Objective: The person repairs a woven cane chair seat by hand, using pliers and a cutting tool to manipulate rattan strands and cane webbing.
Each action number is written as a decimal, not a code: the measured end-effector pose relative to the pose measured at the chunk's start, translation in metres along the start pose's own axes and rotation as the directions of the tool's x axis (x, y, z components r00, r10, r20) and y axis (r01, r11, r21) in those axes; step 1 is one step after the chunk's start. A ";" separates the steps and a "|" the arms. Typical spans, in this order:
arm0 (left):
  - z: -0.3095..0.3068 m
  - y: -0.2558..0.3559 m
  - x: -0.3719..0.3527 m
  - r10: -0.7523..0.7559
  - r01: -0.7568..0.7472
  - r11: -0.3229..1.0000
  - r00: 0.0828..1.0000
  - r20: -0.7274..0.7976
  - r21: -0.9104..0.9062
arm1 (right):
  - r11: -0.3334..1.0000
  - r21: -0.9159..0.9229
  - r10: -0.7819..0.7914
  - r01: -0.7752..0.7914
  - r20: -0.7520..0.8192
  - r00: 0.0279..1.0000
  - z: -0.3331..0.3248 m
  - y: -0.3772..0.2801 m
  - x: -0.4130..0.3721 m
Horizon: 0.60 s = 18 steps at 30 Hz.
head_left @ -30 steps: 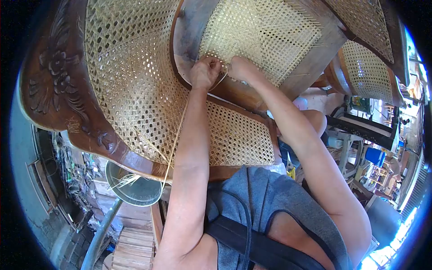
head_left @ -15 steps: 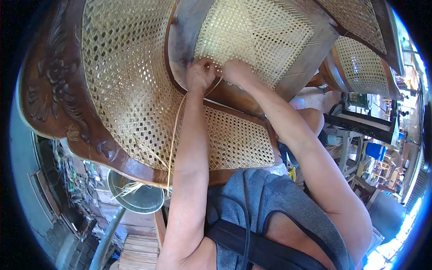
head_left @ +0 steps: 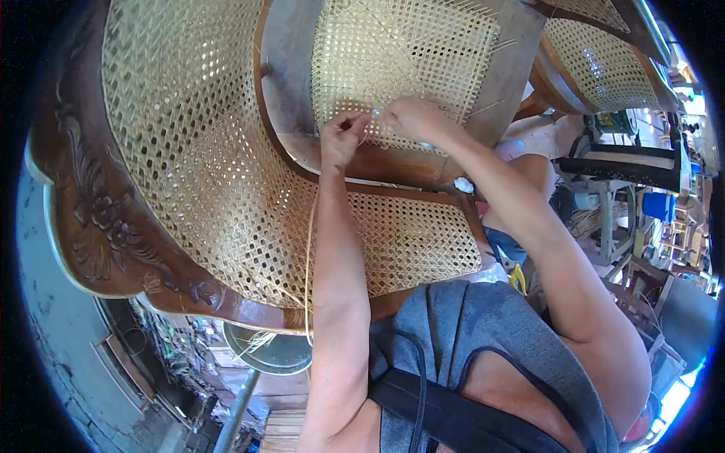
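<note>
A wooden chair seat frame (head_left: 291,75) holds a woven cane panel (head_left: 370,53), with loose strand ends sticking out along its right side. My left hand (head_left: 341,142) is at the panel's near edge, thumb and fingers pinched on a thin cane strand. A long cane strand (head_left: 310,249) hangs down beside my left forearm. Just to the right, my right hand (head_left: 415,119) is closed above the weave. What its fingertips hold, if anything, is hidden.
A larger cane-woven chair back (head_left: 204,151) with a carved wooden frame (head_left: 102,219) curves along the left. Below it stands a metal basin (head_left: 283,359) with cane strips. Another cane-backed chair (head_left: 604,72), a dark frame (head_left: 623,170) and a blue container (head_left: 658,205) are at the right.
My right hand has moved slightly away from my left, widening the gap between them. The camera view has shifted, and the chair back now sits lower and more to the left.
</note>
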State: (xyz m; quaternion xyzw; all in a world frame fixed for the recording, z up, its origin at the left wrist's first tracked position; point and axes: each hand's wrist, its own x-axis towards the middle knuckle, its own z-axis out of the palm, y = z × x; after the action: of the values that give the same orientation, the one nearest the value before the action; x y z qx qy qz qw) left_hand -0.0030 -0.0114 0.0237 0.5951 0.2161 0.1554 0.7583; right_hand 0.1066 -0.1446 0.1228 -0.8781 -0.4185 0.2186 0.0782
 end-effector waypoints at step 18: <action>-0.003 -0.021 0.002 0.244 -0.129 0.782 0.964 -0.109 0.610 | 0.994 -0.029 0.109 -0.107 0.107 0.988 0.029 -0.019 0.023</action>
State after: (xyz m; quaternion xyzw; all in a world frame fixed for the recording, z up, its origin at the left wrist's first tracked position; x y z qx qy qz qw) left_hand -0.0029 -0.0133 0.0023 0.8053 0.2621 0.2075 0.4896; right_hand 0.0929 -0.1166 0.0953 -0.8871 -0.3765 0.2650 0.0334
